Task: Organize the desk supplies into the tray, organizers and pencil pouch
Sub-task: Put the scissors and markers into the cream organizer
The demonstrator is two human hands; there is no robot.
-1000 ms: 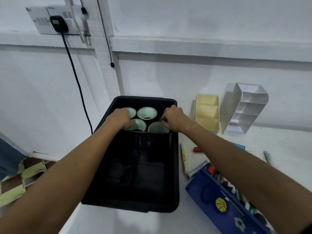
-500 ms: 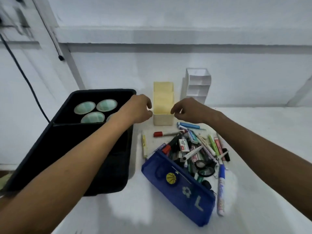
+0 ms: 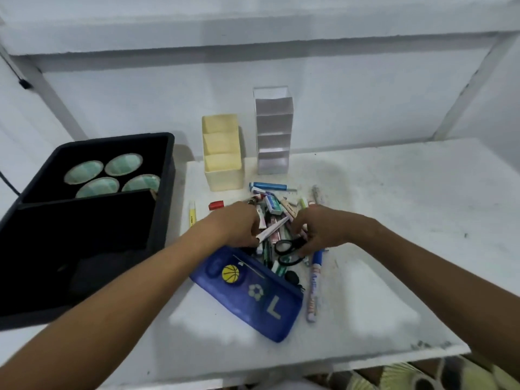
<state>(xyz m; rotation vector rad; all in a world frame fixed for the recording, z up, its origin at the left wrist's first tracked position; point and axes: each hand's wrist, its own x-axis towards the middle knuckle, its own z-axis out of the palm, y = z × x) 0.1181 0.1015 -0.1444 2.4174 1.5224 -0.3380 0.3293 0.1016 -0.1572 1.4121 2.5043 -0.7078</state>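
A heap of pens, markers and erasers [image 3: 277, 206] lies on the white desk behind the blue pencil pouch [image 3: 253, 294]. My left hand [image 3: 233, 223] is over the heap's left side and pinches a white pen [image 3: 274, 228] that points up and right. My right hand [image 3: 323, 229] is on the heap's right side, its fingers curled round the black scissors [image 3: 289, 246] by the handles. The black tray [image 3: 166, 164] stands at the left with several tape rolls [image 3: 123, 164] in its far compartment. A yellow organizer [image 3: 222, 164] and a white organizer [image 3: 271, 130] stand at the back.
A blue-and-white marker [image 3: 313, 288] lies right of the pouch. A yellow highlighter [image 3: 192, 213] and a red cap [image 3: 216, 205] lie between tray and heap. The desk's front edge [image 3: 309, 364] runs below the pouch, with patterned cloth under it. A wall closes the back.
Both hands came down from near the yellow organizer onto the heap. The left hand took the white pen and the right hand closed on the scissors. The view tilted down and right.
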